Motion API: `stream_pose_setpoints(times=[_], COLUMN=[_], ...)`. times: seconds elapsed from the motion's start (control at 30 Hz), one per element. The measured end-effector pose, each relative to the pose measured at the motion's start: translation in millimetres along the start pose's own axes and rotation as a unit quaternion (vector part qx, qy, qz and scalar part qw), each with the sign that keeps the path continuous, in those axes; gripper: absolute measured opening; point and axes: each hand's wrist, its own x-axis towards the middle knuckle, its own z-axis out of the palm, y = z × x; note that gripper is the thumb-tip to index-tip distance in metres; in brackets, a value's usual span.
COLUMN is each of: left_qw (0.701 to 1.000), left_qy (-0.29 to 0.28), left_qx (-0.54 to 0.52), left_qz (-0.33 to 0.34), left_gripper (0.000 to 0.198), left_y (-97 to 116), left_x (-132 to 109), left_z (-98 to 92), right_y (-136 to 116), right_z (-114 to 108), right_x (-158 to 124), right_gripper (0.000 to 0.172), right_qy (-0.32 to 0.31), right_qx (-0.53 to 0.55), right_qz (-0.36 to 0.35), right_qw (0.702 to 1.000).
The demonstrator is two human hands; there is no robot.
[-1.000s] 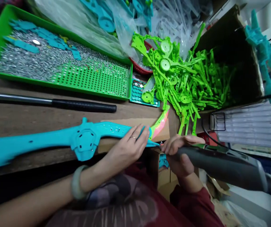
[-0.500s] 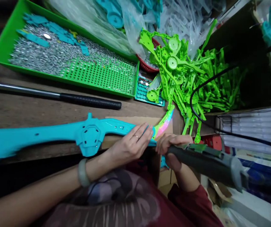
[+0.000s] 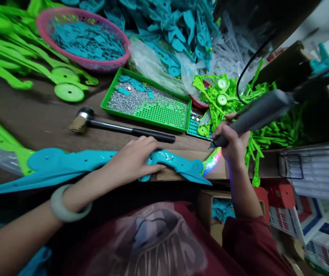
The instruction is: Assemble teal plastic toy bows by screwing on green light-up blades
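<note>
A long blue plastic toy piece (image 3: 178, 160) lies along the front edge of the table. At its right end a curved clear tip (image 3: 213, 161) with a green edge glows in pink, blue and white. My left hand (image 3: 134, 157) lies over the middle of the blue piece, thumb on the near side and fingers across the top, gripping it. My right hand (image 3: 233, 143) is wrapped round a grey electric screwdriver (image 3: 256, 113), held tilted with its bit pointing down and left. The bit is above the glowing tip, apart from the blue piece.
Behind lie a hammer (image 3: 109, 125) and a green tray (image 3: 145, 120) of screws. A pink basket (image 3: 81, 63) holds blue parts. Green parts (image 3: 279, 130) fill a box at right; blue parts (image 3: 164, 23) heap at the back. A black cable (image 3: 240, 78) hangs at right.
My left hand has slid from the right end of the blue piece to its middle. My right hand has lifted the screwdriver up and away. The view now takes in more at left, and the blue piece has been turned.
</note>
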Motion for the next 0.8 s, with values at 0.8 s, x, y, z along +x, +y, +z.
stream_pose_setpoints(times=[0.8], left_qw=[0.992], left_qy=[0.114], left_qx=[-0.040], left_qz=[-0.044], left_gripper=[0.032], left_y=[9], left_x=[2], left_z=[15.2], right_y=[-19], right_z=[119], right_x=[80], right_gripper=[0.011], right_qy=[-0.344], right_qx=[-0.502], right_qz=[-0.147], right_qw=[0.780])
